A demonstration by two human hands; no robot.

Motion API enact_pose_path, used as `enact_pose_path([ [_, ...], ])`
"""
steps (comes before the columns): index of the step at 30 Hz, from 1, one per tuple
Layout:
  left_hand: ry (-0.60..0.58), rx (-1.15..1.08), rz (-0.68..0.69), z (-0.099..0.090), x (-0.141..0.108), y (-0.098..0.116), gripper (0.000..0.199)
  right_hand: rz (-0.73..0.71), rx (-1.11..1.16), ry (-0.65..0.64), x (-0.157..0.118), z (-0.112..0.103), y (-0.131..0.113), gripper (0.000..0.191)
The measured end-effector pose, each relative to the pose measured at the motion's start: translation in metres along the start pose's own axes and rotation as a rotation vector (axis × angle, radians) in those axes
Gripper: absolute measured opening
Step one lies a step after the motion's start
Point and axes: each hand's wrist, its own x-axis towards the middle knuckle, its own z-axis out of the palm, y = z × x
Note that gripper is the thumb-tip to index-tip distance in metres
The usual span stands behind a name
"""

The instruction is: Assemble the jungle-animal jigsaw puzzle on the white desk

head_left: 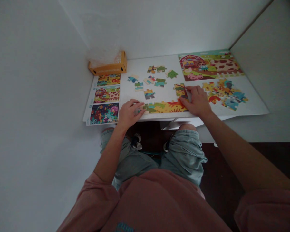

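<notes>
Touching jigsaw strip [165, 107], left hand [130, 113], right hand [195, 101] (ends hidden).

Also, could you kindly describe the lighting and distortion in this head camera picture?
In the head view, light is dim and flat, greying the white wall; wide-angle distortion stretches the right forearm toward the frame edge; the jigsaw pieces stay fairly sharp, without glare.
</notes>
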Motion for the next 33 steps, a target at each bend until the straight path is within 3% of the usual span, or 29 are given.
enact_pose_path([
  [7, -0.029, 0.141, 0.05, -0.004, 0.0, 0.008, 0.026, -0.035, 0.006, 0.044, 0.002, 0.007, 0.004, 0.044],
  [18, -0.017, 0.177, 0.036, -0.003, 0.0, 0.006, 0.027, -0.07, 0.013, 0.079, 0.0, 0.006, 0.003, 0.042],
  [24, -0.044, 0.172, 0.053, -0.009, 0.0, 0.008, 0.046, -0.028, -0.004, 0.052, 0.0, 0.004, 0.002, 0.04],
  [33, -0.085, 0.146, 0.103, -0.01, 0.004, -0.002, 0.041, -0.034, 0.026, 0.043, 0.001, 0.001, 0.0, 0.038],
])
